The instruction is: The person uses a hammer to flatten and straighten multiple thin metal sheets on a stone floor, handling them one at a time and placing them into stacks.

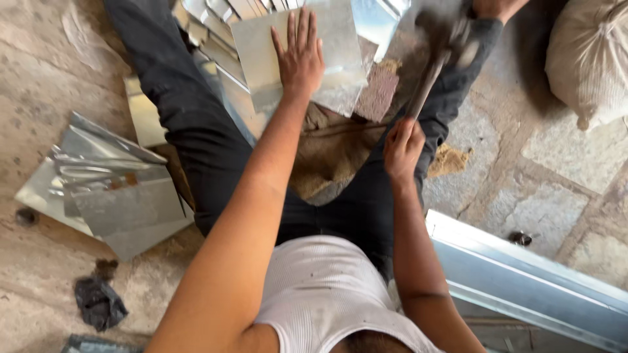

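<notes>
Sitting on the stone floor (39, 59) with our dark-trousered legs (190, 124) spread, we are looking down past our white vest (320, 294) at the work between our knees. Nearest to us, the right hand (402, 147) is wrapping tightly around the handle of a hammer (438, 59), fingers fully closed on the shaft; the head is blurring up near the top of the view, so we cannot tell exactly how high it is standing. Beyond it, the left hand (299, 55) is lying flat with fingers spread wide, pressing down on a metal sheet (261, 49) that is resting over a brown block (378, 91) and a piece of sacking (333, 150).

To our left a pile of cut sheets (111, 189) is lying on the floor, and more sheets (226, 13) are fanning out beyond the left hand. A long folded metal channel (523, 274) is lying at our right, with a pale sack (589, 59) farther off.

We are judging the main danger to be the spread fingers, which are sitting near where the hammer seems to be coming down; a glancing blow could catch them. The sheet could also be sliding on the block, and its cut edges are looking sharp against bare skin.
</notes>
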